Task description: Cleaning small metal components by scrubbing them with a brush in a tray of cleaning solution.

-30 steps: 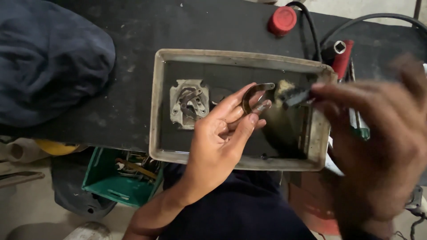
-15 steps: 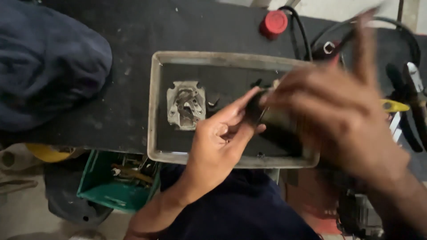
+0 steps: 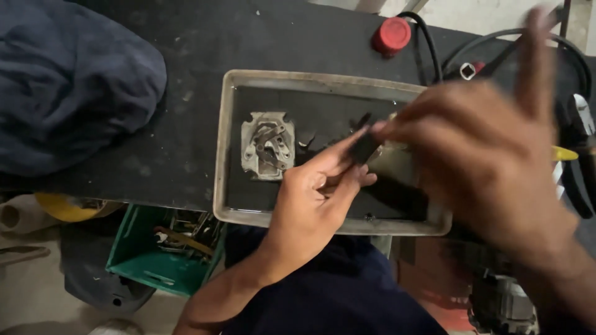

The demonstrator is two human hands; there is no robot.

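A small dark part was pinched between both hands, left and right, above the tray; blurred, its axis could not be told.

No packages, labels, signs or screens in view, nothing printed or boxed on the dark surface around the metal tray, only bare tools and parts there.
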